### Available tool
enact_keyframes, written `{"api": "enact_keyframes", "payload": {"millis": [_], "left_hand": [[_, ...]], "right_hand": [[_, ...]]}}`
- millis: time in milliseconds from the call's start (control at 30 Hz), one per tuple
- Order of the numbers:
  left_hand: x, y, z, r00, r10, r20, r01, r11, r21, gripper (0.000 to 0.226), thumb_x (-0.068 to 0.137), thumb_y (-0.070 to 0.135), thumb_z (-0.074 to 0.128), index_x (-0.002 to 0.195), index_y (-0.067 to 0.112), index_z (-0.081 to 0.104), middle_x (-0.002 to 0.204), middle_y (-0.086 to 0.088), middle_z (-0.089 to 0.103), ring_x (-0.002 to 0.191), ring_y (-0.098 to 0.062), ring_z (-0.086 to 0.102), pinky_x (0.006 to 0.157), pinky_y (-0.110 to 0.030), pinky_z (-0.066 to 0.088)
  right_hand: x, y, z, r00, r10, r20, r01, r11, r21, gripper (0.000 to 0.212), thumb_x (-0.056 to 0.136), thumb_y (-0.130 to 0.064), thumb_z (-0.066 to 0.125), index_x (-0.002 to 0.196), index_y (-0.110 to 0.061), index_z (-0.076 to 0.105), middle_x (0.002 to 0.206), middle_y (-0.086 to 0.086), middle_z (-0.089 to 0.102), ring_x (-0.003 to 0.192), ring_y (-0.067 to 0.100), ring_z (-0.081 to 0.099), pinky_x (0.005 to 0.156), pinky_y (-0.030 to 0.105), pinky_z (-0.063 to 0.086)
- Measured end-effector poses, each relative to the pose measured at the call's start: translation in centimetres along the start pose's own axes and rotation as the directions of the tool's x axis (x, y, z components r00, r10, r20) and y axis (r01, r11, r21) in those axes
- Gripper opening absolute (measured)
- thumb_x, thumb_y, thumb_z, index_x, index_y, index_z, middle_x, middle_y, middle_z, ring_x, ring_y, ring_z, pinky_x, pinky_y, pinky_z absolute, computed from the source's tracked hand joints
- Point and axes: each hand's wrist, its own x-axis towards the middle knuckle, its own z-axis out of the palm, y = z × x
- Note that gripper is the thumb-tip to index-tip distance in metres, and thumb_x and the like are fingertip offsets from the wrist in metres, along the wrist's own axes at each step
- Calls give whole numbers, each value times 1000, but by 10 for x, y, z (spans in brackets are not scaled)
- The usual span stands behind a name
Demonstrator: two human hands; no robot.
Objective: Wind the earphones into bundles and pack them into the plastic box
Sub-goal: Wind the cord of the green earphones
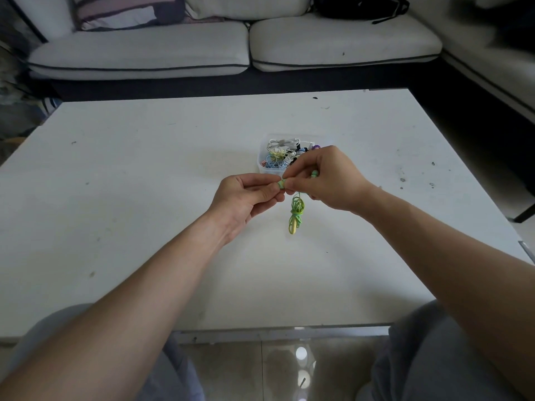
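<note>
The left hand point(246, 198) is hovering above the white table point(130, 198), its thumb and forefinger pinching one pale green earbud point(280, 185) of the green earphones point(296, 211) while its other fingers are curling underneath. Just below that pinch, the earphones' cable is hanging in a wound bundle, cinched around its middle; whether its yellowish lower end is touching the table cannot be told. Behind the hands, the clear plastic box point(261, 157) is sitting on the table, holding white, yellow and blue wound earphone bundles point(276, 154). The right hand point(330, 180) is partly covering the box, its fingertips pinching the same earbud from the other side, with a second green earbud point(314, 173) showing between its fingers. A white sofa point(144, 50) is standing beyond the table.
</note>
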Motion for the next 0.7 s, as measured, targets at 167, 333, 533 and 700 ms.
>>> {"api": "enact_keyframes", "payload": {"millis": [167,333,533,700], "left_hand": [[1,4,0,999,4,42,-2,999,-48,14,87,-2,66,97,5,72,83,-10,75,73,-13,72,68,-18,56],[1,6,1,996,-8,84,15,997,-75,15,86,-3,64,100,3,69,82,-10,74,72,-14,72,66,-19,57],[3,5,-2,992,-11,123,20,997,-70,15,87,-3,64,97,6,70,85,-10,74,76,-16,72,69,-20,58],[4,7,-3,992,8,127,8,992,-124,16,88,-5,60,93,7,70,80,-8,74,73,-15,72,66,-20,58]], "right_hand": [[-1,1,-4,997,67,45,-75,969,235,4,88,-2,71,91,-2,74,68,7,72,47,11,48,48,22,40],[1,6,-9,983,115,143,-163,909,385,7,89,1,68,95,0,71,72,10,72,49,13,47,50,23,39],[3,9,-9,975,131,180,-196,890,413,8,89,0,69,97,3,70,74,12,72,50,13,44,51,23,37],[3,11,-7,965,145,219,-241,821,518,10,92,-2,65,101,2,68,78,10,71,50,9,39,53,20,38]]}}
